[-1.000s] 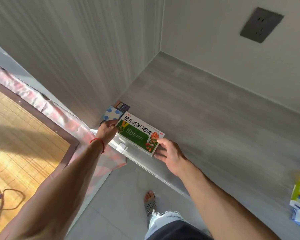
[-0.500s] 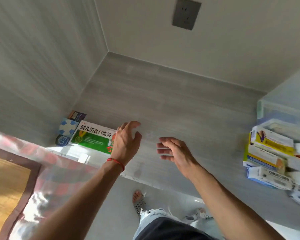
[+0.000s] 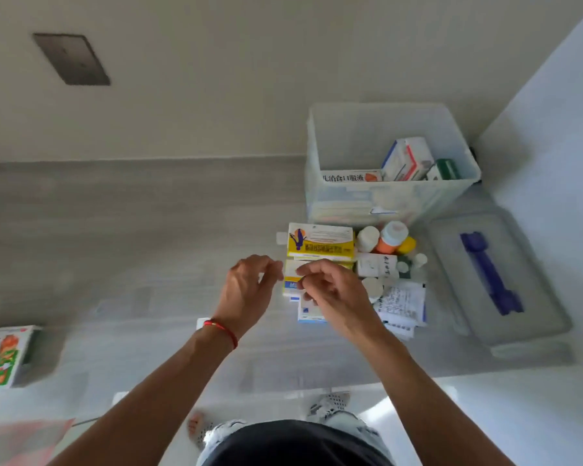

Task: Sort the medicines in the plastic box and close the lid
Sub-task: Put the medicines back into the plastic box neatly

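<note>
The clear plastic box [image 3: 347, 136] stands open at the back right of the grey counter, with a few medicine cartons [image 3: 406, 159] inside. Its clear lid [image 3: 539, 290] with a blue handle lies flat to the right. In front of the box sits a pile of medicines: a yellow carton [image 3: 320, 243] on top, pill bottles [image 3: 386, 237], small white boxes and paper leaflets [image 3: 403, 304]. My left hand [image 3: 249, 290] and right hand [image 3: 334, 294] hover over the stack's near-left side, fingers curled and apart, with nothing visibly held. A green-and-white carton [image 3: 0, 358] lies alone at the far left.
A wall with a dark socket plate [image 3: 71, 58] runs behind the counter. A white side panel [image 3: 552, 129] closes off the right. The counter's front edge runs just below my forearms, with the floor and my feet [image 3: 327, 403] beneath.
My view has swung right, from the green carton to the box and pile. Both hands let go of the green carton and moved right, over the stack of medicines.
</note>
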Tool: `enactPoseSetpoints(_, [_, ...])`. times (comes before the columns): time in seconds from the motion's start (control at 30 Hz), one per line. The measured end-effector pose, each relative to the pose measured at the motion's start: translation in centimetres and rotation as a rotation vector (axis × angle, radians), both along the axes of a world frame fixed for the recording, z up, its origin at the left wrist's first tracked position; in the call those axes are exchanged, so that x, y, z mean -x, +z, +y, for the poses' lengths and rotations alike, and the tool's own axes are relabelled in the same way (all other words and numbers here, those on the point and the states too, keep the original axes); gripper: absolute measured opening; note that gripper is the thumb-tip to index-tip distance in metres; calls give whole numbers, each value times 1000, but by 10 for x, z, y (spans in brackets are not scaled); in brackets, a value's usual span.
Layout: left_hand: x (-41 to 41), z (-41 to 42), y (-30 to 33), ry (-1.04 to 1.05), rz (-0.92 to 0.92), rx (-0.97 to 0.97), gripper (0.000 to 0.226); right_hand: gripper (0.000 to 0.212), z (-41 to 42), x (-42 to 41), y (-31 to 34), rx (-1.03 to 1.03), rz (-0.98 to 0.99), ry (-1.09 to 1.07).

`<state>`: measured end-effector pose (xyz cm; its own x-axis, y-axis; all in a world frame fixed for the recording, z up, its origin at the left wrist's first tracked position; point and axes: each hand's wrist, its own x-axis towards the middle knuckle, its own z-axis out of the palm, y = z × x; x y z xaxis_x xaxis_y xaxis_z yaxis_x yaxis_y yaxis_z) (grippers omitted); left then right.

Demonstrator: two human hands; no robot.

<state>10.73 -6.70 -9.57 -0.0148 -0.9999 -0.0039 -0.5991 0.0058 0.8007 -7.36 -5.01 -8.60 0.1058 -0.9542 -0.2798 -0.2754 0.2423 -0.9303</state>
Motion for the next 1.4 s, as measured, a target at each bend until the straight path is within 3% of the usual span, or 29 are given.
enactPoseSetpoints(0.17, [72,-4,-6,-145,-111,-31,20,12,-5,108,0,160,322,-19])
enactPoseSetpoints(0.3, [91,-12,-13,-292,-232,-16,24,14,-9,162,-11,136,516,-108])
enactPoseSetpoints(0.53, [83,-58,-26,-38,-332,-99,40,22,-26,132,-7,167,562,-23])
enactPoseSetpoints(0.73, [70,-82,-38,-22,-323,-189,59,27,-51,118,-10,16,585,-93])
enactPoseSetpoints(0.8, [76,-74,-34,-78,-330,-32,53,30,-45,132,-14,7,623,8])
enactPoseSetpoints(0.9, [92,-46,-30,-323,-334,169,38,37,-33,164,-24,47,748,194])
enactPoseSetpoints(0.97, [99,-25,-33,-465,-367,149,39,43,-26,184,-32,87,776,312])
enactPoseSetpoints(1.17, [97,2,-44,-617,-806,20,76,47,-31,200,-47,310,689,452])
enactPoseSetpoints(1.3, [105,9,-44,-532,-849,-7,66,61,-45,184,-53,374,699,634])
enactPoseSetpoints(1.4, [112,13,-40,-487,-826,-32,54,71,-54,167,-61,372,830,801])
